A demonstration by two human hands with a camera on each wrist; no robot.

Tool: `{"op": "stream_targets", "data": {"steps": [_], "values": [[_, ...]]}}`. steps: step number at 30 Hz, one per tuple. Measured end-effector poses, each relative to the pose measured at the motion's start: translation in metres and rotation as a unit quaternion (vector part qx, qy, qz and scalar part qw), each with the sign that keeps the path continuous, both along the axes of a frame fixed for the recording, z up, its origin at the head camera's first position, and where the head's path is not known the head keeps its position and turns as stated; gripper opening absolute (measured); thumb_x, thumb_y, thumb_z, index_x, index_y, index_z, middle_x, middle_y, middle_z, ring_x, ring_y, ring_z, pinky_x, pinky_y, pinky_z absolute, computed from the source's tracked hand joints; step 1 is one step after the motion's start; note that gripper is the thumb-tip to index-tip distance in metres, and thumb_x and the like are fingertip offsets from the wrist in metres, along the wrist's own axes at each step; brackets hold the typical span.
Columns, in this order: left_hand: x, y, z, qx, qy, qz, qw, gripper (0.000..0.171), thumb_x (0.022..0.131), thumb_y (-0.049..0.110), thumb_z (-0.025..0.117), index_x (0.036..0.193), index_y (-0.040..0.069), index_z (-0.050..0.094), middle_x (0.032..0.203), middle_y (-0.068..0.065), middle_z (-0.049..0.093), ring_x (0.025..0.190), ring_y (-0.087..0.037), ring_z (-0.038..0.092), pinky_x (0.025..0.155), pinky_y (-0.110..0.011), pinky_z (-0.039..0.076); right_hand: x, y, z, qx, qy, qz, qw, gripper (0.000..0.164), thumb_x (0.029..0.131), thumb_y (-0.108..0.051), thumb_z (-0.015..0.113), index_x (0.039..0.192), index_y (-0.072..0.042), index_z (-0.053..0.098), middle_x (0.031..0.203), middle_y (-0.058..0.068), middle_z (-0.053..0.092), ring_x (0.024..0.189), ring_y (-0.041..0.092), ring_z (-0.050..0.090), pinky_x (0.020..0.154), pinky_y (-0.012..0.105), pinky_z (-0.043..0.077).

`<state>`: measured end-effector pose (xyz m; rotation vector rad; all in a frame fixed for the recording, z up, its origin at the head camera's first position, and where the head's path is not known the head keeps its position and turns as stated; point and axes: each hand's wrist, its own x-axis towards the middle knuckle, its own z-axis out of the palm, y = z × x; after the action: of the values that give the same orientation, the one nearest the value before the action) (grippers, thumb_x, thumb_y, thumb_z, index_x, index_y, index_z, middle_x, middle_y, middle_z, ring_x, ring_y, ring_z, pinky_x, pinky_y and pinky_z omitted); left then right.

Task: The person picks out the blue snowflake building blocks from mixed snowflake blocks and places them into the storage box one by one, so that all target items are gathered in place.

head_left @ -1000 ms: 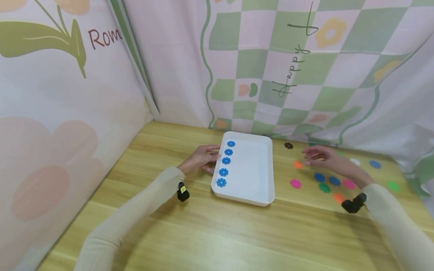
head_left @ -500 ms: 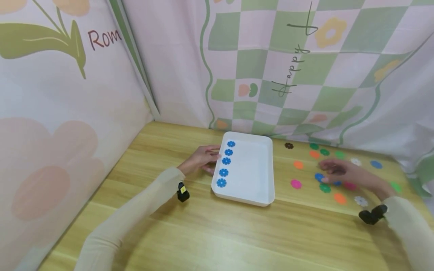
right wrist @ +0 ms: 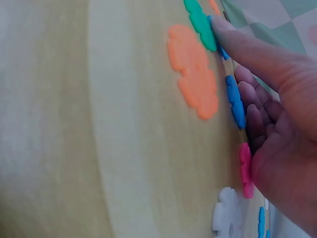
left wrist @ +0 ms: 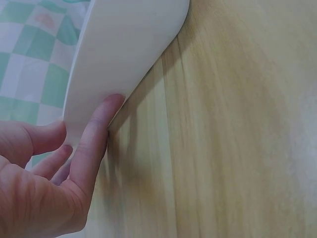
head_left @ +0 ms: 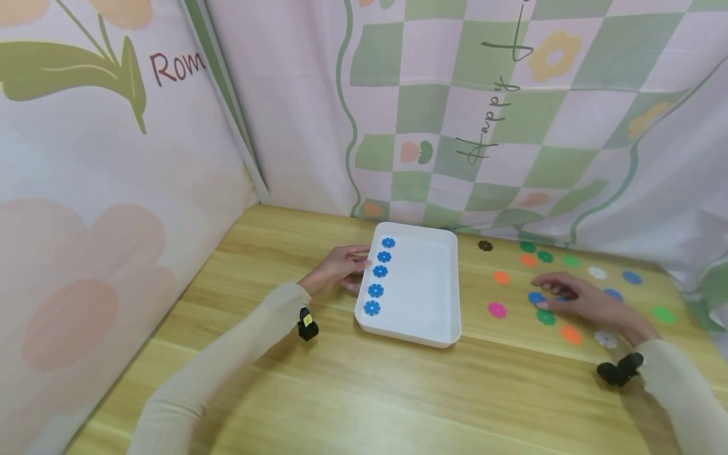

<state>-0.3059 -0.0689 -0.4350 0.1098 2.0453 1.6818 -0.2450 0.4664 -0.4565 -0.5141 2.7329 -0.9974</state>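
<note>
A white tray holds a column of several blue flower-shaped discs along its left side. My left hand rests against the tray's left wall; in the left wrist view, one long finger lies along the outer wall and the thumb tip meets the rim. Over loose discs to the right is my right hand. Its thumb touches or nearly touches a blue disc, while the index fingertip stays apart from it. Another blue disc and a pink one lie beneath that hand.
Around the right hand lie green, orange, white and pink discs. A brown disc is near the tray's back right corner. Printed curtains border the wooden table.
Across the frames my right hand has moved right and toward me, from beside the orange discs to over the blue ones. My left hand and the tray have stayed in place.
</note>
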Motion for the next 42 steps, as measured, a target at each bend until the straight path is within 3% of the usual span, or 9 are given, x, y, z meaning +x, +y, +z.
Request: {"op": "stream_targets", "data": {"steps": [12,17,27,32,37,42], "values": [[0.001,0.001,0.0,-0.002,0.0,0.001,1.0,0.055,0.106,0.016,0.064,0.158,0.014,0.047,0.15,-0.019,0.059,0.125,-0.035,0.066,0.073,-0.037,0.069,0.002,-0.005,0.004,0.026,-0.009,-0.032,0.999,0.035,0.104,-0.025,0.068,0.134,-0.008,0.062,0.12,0.01,0.062,0.101,0.002,0.057,0.083,0.016,0.051],[0.0,0.001,-0.001,-0.007,-0.004,0.008,0.9999,0.054,0.105,0.016,0.065,0.157,0.015,0.048,0.148,-0.018,0.06,0.123,-0.034,0.068,0.072,-0.037,0.069,0.001,-0.007,0.002,0.021,0.011,-0.021,1.0,0.03,0.103,-0.017,0.069,0.13,-0.005,0.064,0.115,0.008,0.064,0.097,0.001,0.057,0.081,0.015,0.051],[0.0,-0.001,-0.001,0.001,-0.003,0.002,1.0,0.055,0.106,0.015,0.064,0.158,0.014,0.047,0.15,-0.019,0.058,0.127,-0.036,0.065,0.073,-0.038,0.069,-0.012,-0.014,0.005,0.004,0.076,0.035,0.997,0.019,0.091,-0.001,0.078,0.107,-0.003,0.069,0.092,0.003,0.066,0.083,0.005,0.06,0.071,0.016,0.052],[0.001,0.001,0.001,-0.003,-0.005,0.006,1.0,0.054,0.106,0.015,0.064,0.158,0.013,0.047,0.149,-0.019,0.059,0.123,-0.035,0.067,0.073,-0.038,0.069,-0.015,-0.018,0.018,0.044,0.054,0.016,0.997,0.016,0.092,-0.008,0.079,0.104,-0.007,0.069,0.095,0.0,0.067,0.084,0.002,0.061,0.073,0.017,0.056],[0.001,0.001,0.0,-0.006,-0.006,0.008,0.9999,0.054,0.106,0.014,0.063,0.158,0.014,0.047,0.147,-0.019,0.06,0.121,-0.034,0.069,0.073,-0.038,0.069,-0.019,-0.024,0.03,0.076,0.014,-0.015,0.997,0.018,0.099,-0.02,0.074,0.111,-0.008,0.068,0.105,0.006,0.07,0.093,0.007,0.064,0.079,0.024,0.059],[0.001,0.002,0.001,-0.006,-0.01,0.011,0.9999,0.054,0.106,0.015,0.064,0.157,0.014,0.048,0.148,-0.018,0.06,0.12,-0.034,0.069,0.072,-0.037,0.069,-0.021,-0.038,0.042,0.047,-0.009,-0.045,0.998,0.032,0.103,-0.024,0.07,0.123,0.0,0.066,0.117,0.018,0.072,0.099,0.007,0.066,0.082,0.024,0.059]]}}
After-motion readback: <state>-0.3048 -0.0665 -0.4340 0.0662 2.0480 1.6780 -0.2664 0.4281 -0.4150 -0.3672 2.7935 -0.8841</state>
